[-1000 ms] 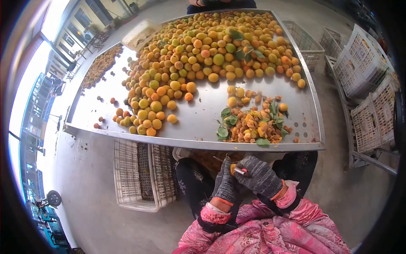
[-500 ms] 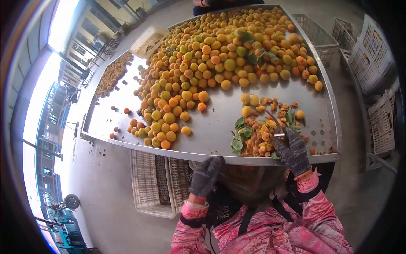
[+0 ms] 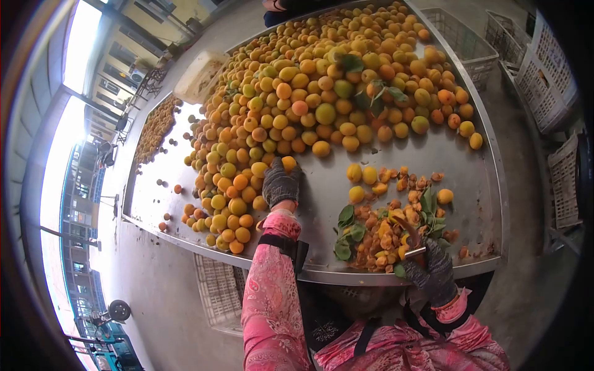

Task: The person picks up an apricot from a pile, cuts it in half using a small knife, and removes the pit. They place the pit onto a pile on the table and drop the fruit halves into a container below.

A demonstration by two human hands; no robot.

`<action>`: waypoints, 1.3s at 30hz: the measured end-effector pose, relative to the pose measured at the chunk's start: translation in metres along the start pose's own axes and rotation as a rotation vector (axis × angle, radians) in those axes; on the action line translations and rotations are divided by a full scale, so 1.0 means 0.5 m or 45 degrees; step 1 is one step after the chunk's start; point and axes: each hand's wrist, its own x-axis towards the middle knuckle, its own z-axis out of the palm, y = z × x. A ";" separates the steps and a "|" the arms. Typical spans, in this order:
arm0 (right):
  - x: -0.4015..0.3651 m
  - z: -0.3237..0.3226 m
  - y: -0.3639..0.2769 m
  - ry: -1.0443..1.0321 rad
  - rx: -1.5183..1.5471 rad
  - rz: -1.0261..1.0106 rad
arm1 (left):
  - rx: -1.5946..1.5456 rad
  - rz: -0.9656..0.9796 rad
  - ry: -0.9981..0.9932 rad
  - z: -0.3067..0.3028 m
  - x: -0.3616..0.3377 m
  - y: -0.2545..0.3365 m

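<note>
My left hand (image 3: 282, 184), in a dark grey glove, reaches onto the metal table at the front edge of the apricot pile. Its fingers close around a yellow-orange apricot (image 3: 289, 163). In my right hand (image 3: 433, 276), gloved alike, is a small curved knife (image 3: 409, 233) with a shiny metal collar. The blade points up and left, over a heap of split apricot pieces (image 3: 385, 238) near the table's front edge. Green leaves (image 3: 350, 232) lie beside and among these pieces. A few whole apricots (image 3: 369, 175) rest just behind them.
The large apricot pile (image 3: 297, 99) covers much of the raised-rim metal table (image 3: 322, 247). Small brown pits or fruits (image 3: 154, 133) lie at the far left, near a pale plastic tub (image 3: 201, 75). Crates (image 3: 216, 290) stand under and beside the table. Another person (image 3: 275, 13) is at the far side.
My left hand has moved from the table's front edge forward to the pile and closed on an apricot. My right hand stays by the cut pieces with the knife. The view has shifted slightly.
</note>
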 end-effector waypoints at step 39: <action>-0.135 -0.006 -0.143 0.044 -0.423 -0.828 | -2.600 -0.078 -0.704 -0.183 -0.534 0.089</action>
